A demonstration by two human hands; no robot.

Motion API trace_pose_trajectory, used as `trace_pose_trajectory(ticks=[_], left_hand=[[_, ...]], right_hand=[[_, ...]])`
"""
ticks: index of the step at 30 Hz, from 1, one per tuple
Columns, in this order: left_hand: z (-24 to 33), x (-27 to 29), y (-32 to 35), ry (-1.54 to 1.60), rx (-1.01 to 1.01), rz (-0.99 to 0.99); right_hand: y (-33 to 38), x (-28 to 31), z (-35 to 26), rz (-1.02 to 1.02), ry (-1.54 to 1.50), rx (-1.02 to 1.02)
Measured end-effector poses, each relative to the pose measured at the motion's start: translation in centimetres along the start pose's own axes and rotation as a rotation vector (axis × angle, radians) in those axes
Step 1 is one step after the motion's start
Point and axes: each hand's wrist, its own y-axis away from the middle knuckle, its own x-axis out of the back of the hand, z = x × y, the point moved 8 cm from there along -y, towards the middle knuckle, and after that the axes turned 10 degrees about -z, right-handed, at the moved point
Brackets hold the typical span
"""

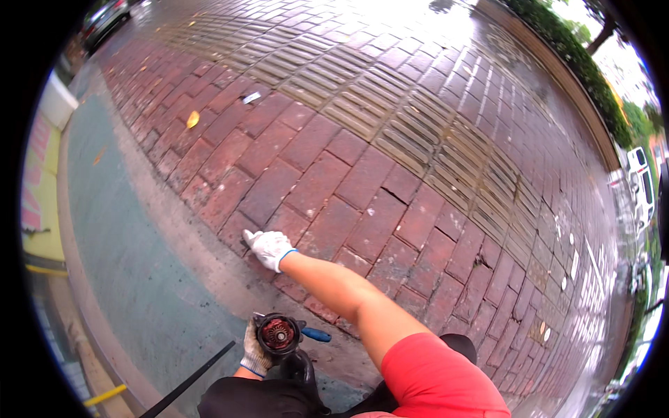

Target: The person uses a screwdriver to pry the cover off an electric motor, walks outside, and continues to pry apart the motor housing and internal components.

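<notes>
My left hand, in a soiled knit glove with a blue cuff edge, is closed round the side of a round black motor housing above my lap. Its open end faces up, and reddish copper-coloured windings ring a hub inside. A blue handle sticks out to the right of the housing; where it ends is hidden. Reaching forward, my right hand in a white glove is over the border of the brick paving. One finger points out to the left while the others curl under. Whatever they may hold is hidden.
Wet red brick paving carries a ribbed yellowish strip. A green-grey ground band curves along the left. A black rod slants beside my leg. A yellow leaf and a small pale scrap lie on the bricks. A car stands far left.
</notes>
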Motion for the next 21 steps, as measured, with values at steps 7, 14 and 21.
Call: trace_pose_trajectory(ticks=[7,14,21], left_hand=[[-0.3,1.5,1.9,-0.495,-0.169,0.24],[-3.8,-7.7,0.3,-0.645,-0.005,0.067],[-6.0,-28.8,-2.5,-0.599,0.088,-0.203]], right_hand=[[9.0,0.0,1.8,-0.043,-0.606,-0.142],[29.6,7.1,14.1,0.425,-0.934,-0.526],[57.3,14.4,22.6,0.308,-0.668,-0.988]])
